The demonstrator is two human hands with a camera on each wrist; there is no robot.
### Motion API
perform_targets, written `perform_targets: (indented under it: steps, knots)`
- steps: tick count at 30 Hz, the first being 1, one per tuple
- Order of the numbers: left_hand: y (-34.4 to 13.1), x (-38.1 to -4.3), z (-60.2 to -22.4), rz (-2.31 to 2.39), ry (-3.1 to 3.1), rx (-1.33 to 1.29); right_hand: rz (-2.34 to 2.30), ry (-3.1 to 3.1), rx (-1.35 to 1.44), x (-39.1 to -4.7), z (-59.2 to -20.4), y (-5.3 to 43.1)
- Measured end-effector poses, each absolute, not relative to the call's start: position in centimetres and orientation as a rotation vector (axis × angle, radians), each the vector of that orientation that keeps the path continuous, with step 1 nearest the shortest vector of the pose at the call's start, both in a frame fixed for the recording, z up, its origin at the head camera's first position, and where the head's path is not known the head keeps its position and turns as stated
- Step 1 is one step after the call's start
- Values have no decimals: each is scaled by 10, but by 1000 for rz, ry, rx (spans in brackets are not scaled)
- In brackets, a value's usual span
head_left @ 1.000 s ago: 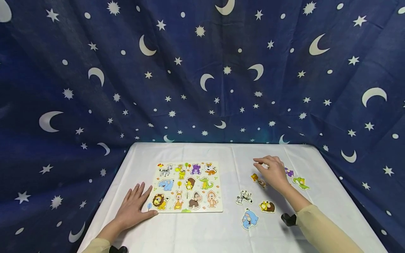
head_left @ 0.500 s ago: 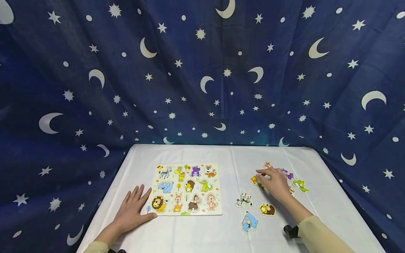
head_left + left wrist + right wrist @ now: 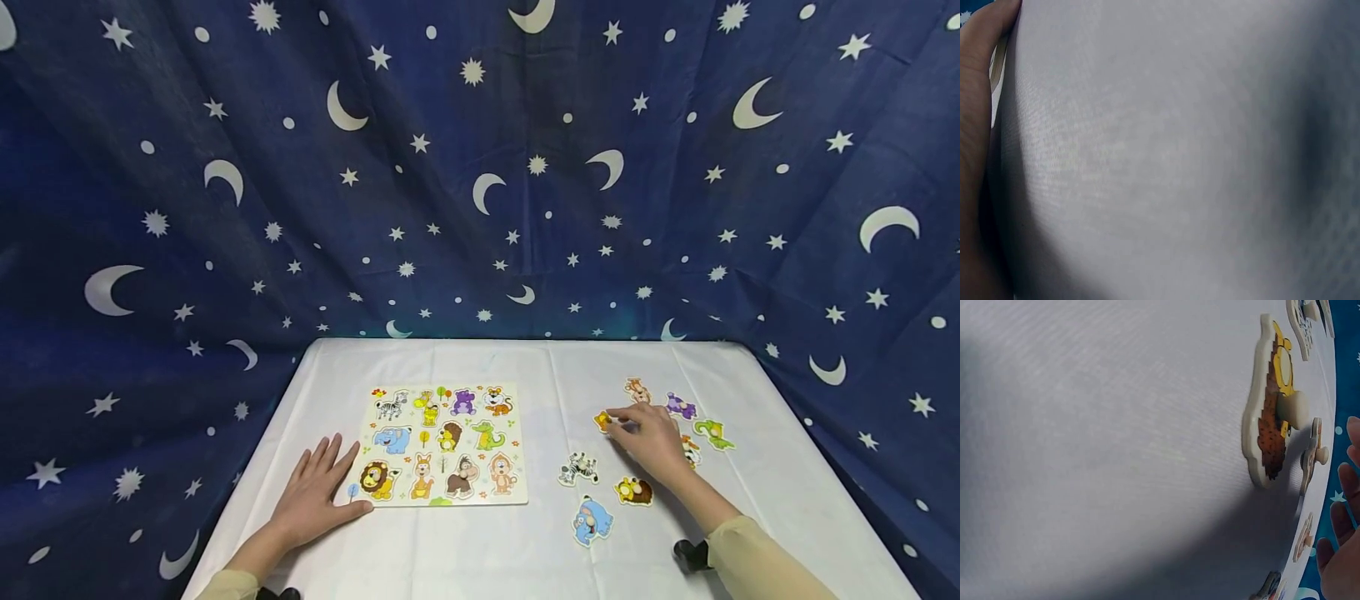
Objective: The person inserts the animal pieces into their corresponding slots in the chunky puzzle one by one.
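My left hand [image 3: 315, 500] lies flat with fingers spread at the left edge of a wooden puzzle board [image 3: 517, 496], its thumb at the front-left corner. Animal pictures, among them a lion, zebra and elephant, cover the board. My right hand [image 3: 648, 437] is over the loose knobbed pieces on the right, its fingertips right at a yellow-brown animal puzzle piece [image 3: 602, 422] that it partly covers. In the right wrist view, the fingers [image 3: 1349, 481] are bent and apart, with no piece between them. A hedgehog piece [image 3: 1269, 419] with a round knob lies below.
Around the right hand lie zebra [image 3: 578, 469], elephant [image 3: 592, 521], purple [image 3: 681, 406] and crocodile [image 3: 714, 434] pieces, plus a brown piece [image 3: 637, 390] behind. White cloth [image 3: 450, 550] covers the table; a dark blue starry curtain [image 3: 480, 250] hangs behind.
The right hand has come nearer from the brown piece at the back, uncovering it, and now covers part of the yellow-brown piece. My left hand has stayed in place.
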State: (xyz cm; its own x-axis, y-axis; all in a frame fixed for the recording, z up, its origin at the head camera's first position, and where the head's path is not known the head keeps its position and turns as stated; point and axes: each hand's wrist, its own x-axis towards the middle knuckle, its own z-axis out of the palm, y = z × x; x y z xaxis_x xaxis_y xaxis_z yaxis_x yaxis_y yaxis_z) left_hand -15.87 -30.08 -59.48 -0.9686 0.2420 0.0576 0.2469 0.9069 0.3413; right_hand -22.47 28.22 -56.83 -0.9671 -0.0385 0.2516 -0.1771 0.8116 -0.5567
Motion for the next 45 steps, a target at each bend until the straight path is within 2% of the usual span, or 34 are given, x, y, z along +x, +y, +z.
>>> perform_targets:
  steps: [23, 45]
  knots:
    - [-300, -158, -593, -549, -3031, -397, 851, -2822, -46, -222, -574, 284]
    - [-299, -157, -595, -579, -3043, -382, 834, -2790, -117, -222, -583, 284]
